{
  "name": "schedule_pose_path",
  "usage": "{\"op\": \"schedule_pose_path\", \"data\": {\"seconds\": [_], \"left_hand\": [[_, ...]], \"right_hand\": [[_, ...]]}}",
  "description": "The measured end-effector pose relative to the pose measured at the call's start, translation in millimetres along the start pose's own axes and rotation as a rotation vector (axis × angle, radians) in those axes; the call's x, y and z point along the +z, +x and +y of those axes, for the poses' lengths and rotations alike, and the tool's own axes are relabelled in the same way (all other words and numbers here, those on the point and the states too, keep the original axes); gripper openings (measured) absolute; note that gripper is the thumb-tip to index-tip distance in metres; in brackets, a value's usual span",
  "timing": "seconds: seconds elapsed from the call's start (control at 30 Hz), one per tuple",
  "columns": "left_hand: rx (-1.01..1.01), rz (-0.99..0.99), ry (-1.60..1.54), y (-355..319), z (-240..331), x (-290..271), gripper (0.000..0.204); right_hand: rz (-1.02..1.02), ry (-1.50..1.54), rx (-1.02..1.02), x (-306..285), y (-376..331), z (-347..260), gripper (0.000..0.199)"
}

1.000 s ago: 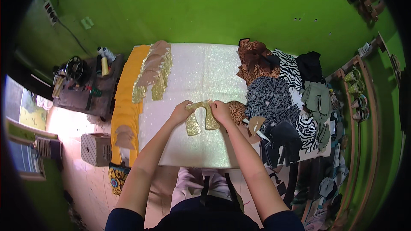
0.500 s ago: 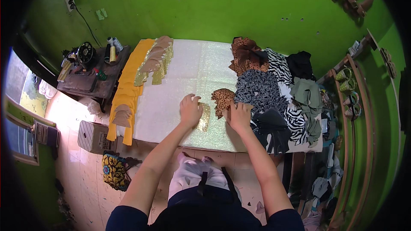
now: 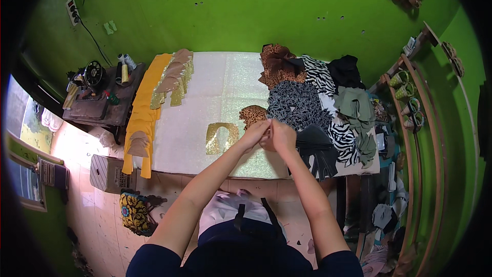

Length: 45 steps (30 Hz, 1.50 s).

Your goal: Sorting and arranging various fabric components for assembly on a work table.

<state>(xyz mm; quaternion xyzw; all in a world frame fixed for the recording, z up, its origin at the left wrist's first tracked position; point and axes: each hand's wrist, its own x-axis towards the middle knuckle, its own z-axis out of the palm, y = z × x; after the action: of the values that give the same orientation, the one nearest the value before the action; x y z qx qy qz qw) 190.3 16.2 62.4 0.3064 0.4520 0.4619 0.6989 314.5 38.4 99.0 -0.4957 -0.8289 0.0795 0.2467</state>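
Note:
My left hand and my right hand meet over the near middle of the table, fingers closed and pressed together. Whatever is between the fingertips is hidden by the hands. Just beyond them lies a leopard-print cut piece, its near part covered by my left hand. To the left of my hands a glittery gold U-shaped piece lies flat on the shiny whitish sheet spread over the table.
Yellow strips and tan pieces line the table's left side. Grey-patterned pieces, black pieces, zebra-print pieces and brown leopard pieces crowd the right. A sewing machine stands left; a wooden rack right.
My left hand has left the gold piece and moved right to meet my right hand. The gold U-shaped piece now shows whole. The view has shifted slightly.

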Motion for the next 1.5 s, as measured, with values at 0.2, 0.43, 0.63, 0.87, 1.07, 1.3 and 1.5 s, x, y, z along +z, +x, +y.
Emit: {"op": "schedule_pose_path", "data": {"seconds": [0.2, 0.43, 0.63, 0.87, 1.07, 1.3, 1.5], "left_hand": [[0.157, 0.326, 0.216, -18, 9, -38, 0.020], [0.094, 0.184, 0.830, -54, 20, -106, 0.020], [0.105, 0.388, 0.720, -66, 17, -143, 0.024], [0.007, 0.474, 0.969, -70, 14, -166, 0.030], [-0.051, 0.408, 1.194, -60, 19, -170, 0.031], [-0.085, 0.338, 1.304, -53, 18, -177, 0.031], [0.024, 0.271, 1.288, -53, 30, -170, 0.028]], "right_hand": [[-0.130, 0.407, -0.112, 13, 9, -11, 0.020], [-0.302, 0.358, -0.094, 50, 28, -27, 0.024], [-0.512, 0.525, 0.058, 95, 32, -40, 0.017], [-0.498, 0.239, 0.047, 110, 31, -65, 0.016], [-0.358, 0.162, 0.075, 126, 23, -67, 0.012], [-0.348, 0.120, 0.105, 134, 23, -71, 0.014], [-0.342, 0.224, 0.176, 132, 20, -64, 0.015]]}}
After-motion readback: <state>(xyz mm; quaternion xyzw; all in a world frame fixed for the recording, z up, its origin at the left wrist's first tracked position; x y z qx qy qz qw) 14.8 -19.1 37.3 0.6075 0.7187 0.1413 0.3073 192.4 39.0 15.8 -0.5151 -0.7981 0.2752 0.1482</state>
